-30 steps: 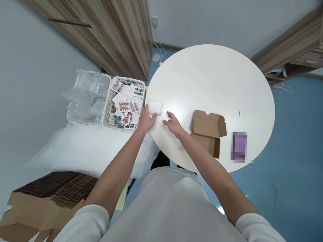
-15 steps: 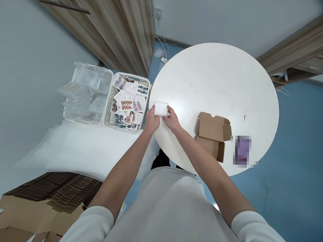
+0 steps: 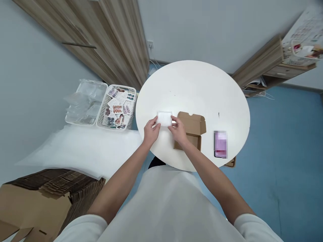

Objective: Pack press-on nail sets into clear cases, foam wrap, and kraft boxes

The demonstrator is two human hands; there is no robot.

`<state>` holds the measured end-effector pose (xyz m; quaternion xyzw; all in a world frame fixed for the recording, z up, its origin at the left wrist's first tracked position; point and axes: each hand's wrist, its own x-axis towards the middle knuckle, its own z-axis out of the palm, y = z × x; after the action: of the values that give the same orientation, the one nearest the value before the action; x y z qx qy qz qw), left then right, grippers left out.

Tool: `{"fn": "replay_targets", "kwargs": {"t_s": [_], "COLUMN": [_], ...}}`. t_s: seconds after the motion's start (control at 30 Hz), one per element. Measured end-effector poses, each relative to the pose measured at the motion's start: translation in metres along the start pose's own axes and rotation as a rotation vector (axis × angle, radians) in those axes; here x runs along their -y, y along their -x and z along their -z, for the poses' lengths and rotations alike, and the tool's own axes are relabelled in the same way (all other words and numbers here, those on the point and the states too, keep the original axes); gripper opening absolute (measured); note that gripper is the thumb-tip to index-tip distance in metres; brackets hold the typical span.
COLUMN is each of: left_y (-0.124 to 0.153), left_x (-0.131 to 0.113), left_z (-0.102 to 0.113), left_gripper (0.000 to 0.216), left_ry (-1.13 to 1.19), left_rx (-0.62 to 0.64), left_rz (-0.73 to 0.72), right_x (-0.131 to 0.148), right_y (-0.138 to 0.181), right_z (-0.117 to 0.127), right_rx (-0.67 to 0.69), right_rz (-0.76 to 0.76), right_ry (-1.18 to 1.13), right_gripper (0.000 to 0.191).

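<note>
Both my hands hold a small white rectangular pad (image 3: 164, 118) over the near part of the round white table (image 3: 196, 87). My left hand (image 3: 151, 130) pinches its left end and my right hand (image 3: 178, 129) pinches its right end. An open brown cardboard box (image 3: 192, 128) with its lid flap up sits just right of my right hand. A purple blurred flat object (image 3: 220, 144) lies on the table further right.
A white basket (image 3: 116, 107) of printed cards and a tray of clear plastic cases (image 3: 84, 104) stand left of the table. White foam sheets (image 3: 75, 151) lie below them. Flattened cardboard boxes (image 3: 45, 195) are stacked at bottom left. A wooden cabinet stands at the right.
My left hand carried the white pad from the table's left edge toward the cardboard box. My right hand joined and took hold of its other end. The view has shifted.
</note>
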<state>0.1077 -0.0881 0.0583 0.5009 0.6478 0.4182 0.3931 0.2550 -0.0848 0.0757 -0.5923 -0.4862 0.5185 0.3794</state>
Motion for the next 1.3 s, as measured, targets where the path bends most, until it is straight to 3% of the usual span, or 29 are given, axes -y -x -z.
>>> {"fn": "replay_targets", "kwargs": {"t_s": [0.2,0.4,0.7,0.87,1.0,1.13,1.3], "left_y": [0.047,0.083,0.102,0.107,0.113,0.115,0.107], "left_x": [-0.021,-0.007,-0.002,-0.004,-0.003,-0.004,-0.014], "left_z": [-0.063,-0.099,-0.106,-0.106,-0.103,-0.101,-0.094], "left_gripper": [0.041,0.037,0.034,0.04,0.032,0.026,0.027], "left_ry": [-0.006,-0.163,-0.644,-0.758,-0.806,-0.802,-0.706], "left_rx": [0.176,0.343,0.464,0.499,0.579,0.58,0.514], "left_rz": [-0.056,-0.009,0.098,-0.114,-0.312,-0.345,-0.375], "right_x": [-0.027,-0.073,-0.087,-0.083,-0.08,-0.076,-0.065], "right_y": [0.049,0.08,0.086,0.084,0.088,0.091,0.083], "right_z": [0.079,0.105,0.098,0.096,0.097,0.102,0.126], "right_rx": [-0.103,-0.078,0.175,0.255,0.28,0.265,0.131], "right_rz": [0.032,-0.06,-0.198,-0.207,-0.158,-0.079,0.028], "right_ry": [0.122,0.349,0.778,0.858,0.891,0.877,0.774], "right_gripper": [0.045,0.042,0.042,0.039,0.034,0.029,0.023]}}
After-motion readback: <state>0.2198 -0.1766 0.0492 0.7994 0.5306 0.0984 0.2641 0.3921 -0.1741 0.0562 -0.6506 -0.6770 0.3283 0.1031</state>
